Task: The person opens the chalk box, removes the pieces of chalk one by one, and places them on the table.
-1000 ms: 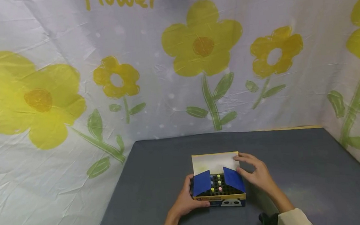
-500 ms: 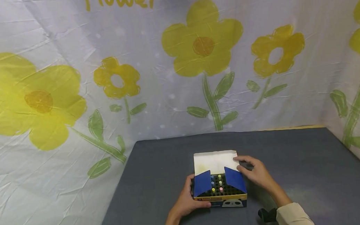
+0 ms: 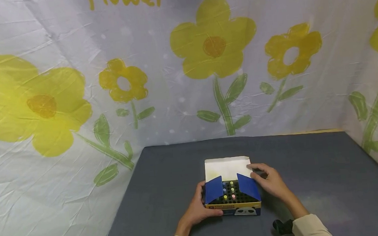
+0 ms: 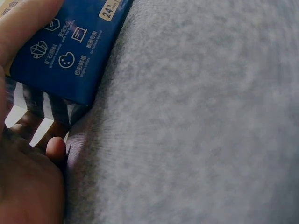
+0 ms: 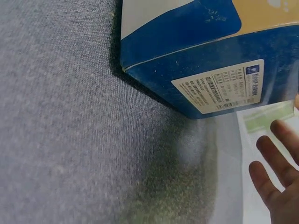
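A blue and yellow cardboard box (image 3: 233, 210) with a panda face on its front stands on the grey table. Its lid (image 3: 227, 168) is raised, white inside, and two blue side flaps (image 3: 213, 190) stick up. Between the flaps several pens (image 3: 232, 190) with coloured ends sit in a black holder with many holes. My left hand (image 3: 195, 209) grips the box's left side, thumb along the front; the left wrist view shows the thumb over a blue face marked 24. At the lid's right edge is my right hand (image 3: 274, 183); its fingers (image 5: 272, 158) look spread and fairly straight in the right wrist view.
The box rests near the front middle of the grey table (image 3: 166, 167). A white cloth backdrop (image 3: 172, 108) with painted yellow flowers hangs behind and at both sides. Dark wrist straps (image 3: 283, 226) sit by the light sleeves (image 3: 312, 228).
The lid has leaned farther back, showing more of its white inside. My right hand stays by its edge, and my left hand keeps its grip on the box.
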{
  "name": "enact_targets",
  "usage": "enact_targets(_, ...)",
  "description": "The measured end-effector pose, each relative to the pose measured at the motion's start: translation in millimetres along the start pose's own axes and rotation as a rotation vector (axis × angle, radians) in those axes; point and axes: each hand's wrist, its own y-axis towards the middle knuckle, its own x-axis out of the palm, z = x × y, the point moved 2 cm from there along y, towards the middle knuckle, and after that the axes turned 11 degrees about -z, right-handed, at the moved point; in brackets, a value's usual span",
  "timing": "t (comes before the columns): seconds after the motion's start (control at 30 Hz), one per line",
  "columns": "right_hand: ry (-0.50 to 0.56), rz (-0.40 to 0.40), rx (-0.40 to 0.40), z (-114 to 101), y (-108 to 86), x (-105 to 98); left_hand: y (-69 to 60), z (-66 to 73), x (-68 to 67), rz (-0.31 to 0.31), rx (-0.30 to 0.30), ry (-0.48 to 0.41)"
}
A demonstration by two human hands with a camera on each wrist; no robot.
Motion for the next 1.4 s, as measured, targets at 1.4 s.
enact_targets(1.4, -0.492, -0.177, -0.11, -37, -19.1, -14, 1.5, 58.2, -21.5, 0.055, 0.066, 0.601)
